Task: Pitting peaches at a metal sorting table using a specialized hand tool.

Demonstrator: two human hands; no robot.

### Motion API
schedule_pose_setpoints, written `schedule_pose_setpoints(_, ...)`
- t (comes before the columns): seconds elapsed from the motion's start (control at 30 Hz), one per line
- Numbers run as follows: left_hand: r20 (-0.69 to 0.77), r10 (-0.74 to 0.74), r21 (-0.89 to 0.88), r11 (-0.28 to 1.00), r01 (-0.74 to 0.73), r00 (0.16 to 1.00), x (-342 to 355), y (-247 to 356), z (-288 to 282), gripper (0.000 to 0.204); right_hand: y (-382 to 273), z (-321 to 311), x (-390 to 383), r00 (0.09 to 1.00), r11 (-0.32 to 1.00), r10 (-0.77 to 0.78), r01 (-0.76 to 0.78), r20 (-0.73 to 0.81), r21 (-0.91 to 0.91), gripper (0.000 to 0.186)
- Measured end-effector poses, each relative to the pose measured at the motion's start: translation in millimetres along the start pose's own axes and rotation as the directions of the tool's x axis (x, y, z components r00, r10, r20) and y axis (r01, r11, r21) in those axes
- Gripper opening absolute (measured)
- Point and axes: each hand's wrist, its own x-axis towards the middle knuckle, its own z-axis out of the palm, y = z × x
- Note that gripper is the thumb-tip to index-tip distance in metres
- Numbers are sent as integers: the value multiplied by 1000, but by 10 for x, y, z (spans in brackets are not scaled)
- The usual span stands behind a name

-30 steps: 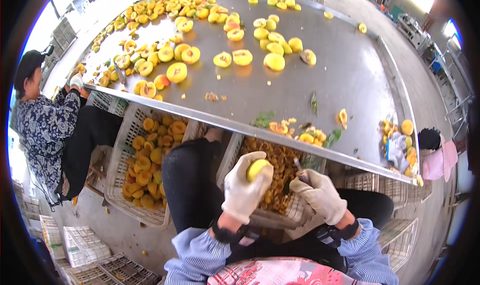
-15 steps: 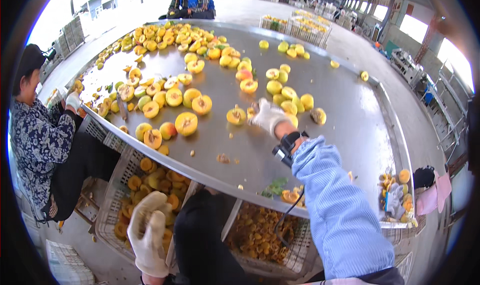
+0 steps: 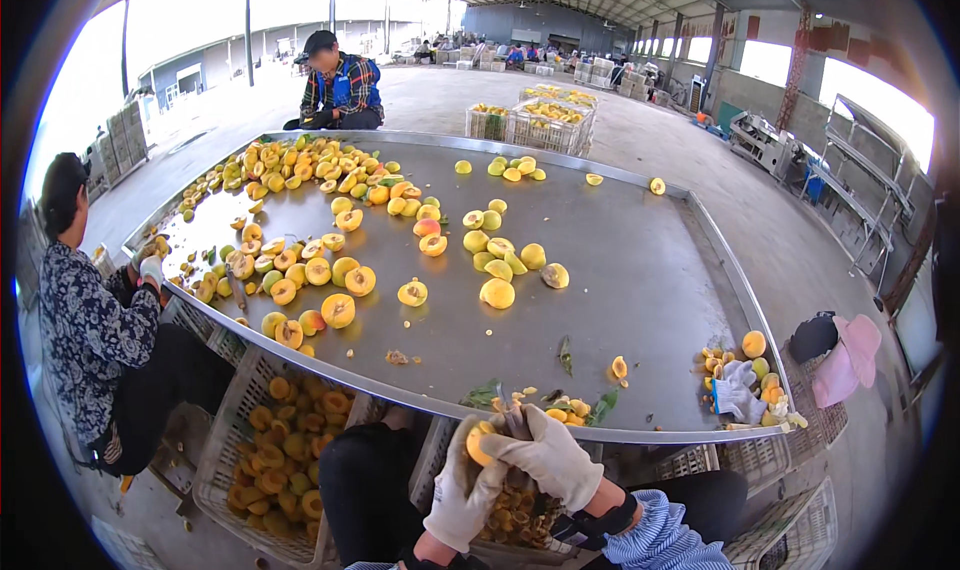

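Yellow fruit [image 3: 479, 444] in curled left hand [image 3: 460, 492]; right hand [image 3: 552, 458] grips tool [image 3: 515, 420].

The table [image 3: 640, 280] is gleaming like smooth bare metal, its raised rim catching the light. At its near edge, the left hand [image 3: 465, 495] and right hand [image 3: 555, 458] are wearing matt, pale cloth gloves [image 3: 450, 520], and the striped sleeve [image 3: 668, 542] is creasing like soft fabric. Fruit halves [image 3: 338, 311] on the table are showing smooth skins and rough hollows. Beneath its near edge, a crate [image 3: 228, 420] is looking like hard, latticed plastic. Just past its right side, a pink hat [image 3: 848, 362] is appearing as dull cloth; beyond its far edge, the floor [image 3: 650, 145] is looking matt and concrete-like.
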Motion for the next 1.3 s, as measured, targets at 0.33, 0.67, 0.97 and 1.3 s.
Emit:
schedule_pose_setpoints(0.33,148,35,351,932,-86,988,-211,-269,-93,72,364,-121,-177,951,936,274,-298,140,190,29)
schedule_pose_setpoints(0.67,-163,-99,-196,978,66,982,3,39,-320,60,512,63,-212,962,810,-272,216,-23,-545,22)
schedule_pose_setpoints(0.97,-76,-436,-664,693,280,897,-18,-256,-383,65,461,304,-258,921,734,-346,383,178,-560,29)
schedule_pose_setpoints(1.3,-163,-208,-158,970,183,965,-118,-256,-383,56,592,567,-216,954,606,-160,297,252,-738,39)
